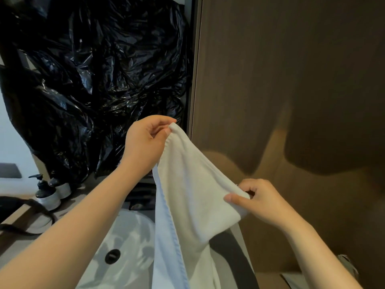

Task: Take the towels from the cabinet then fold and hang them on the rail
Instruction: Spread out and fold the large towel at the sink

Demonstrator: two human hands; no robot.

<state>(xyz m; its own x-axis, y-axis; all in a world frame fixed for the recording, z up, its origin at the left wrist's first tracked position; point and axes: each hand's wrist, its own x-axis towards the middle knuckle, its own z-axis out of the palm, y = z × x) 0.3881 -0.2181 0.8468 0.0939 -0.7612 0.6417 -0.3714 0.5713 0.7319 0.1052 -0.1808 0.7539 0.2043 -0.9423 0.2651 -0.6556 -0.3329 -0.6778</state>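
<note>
This looks like the folding step. The towel hangs above the sink. The left hand pinches its top corner high over the sink, and the right hand has its fingers closed on a bunched edge lower down, to the sink's right. Next, the corners probably need matching evenly.

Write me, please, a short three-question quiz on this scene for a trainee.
1. True or false: both the left hand and the right hand pinch the white towel.
2. What lies beneath the towel? A: a sink; B: a stove; C: a bed.
3. Which hand holds the towel higher?
Key: 1 true; 2 A; 3 the left hand.
</note>
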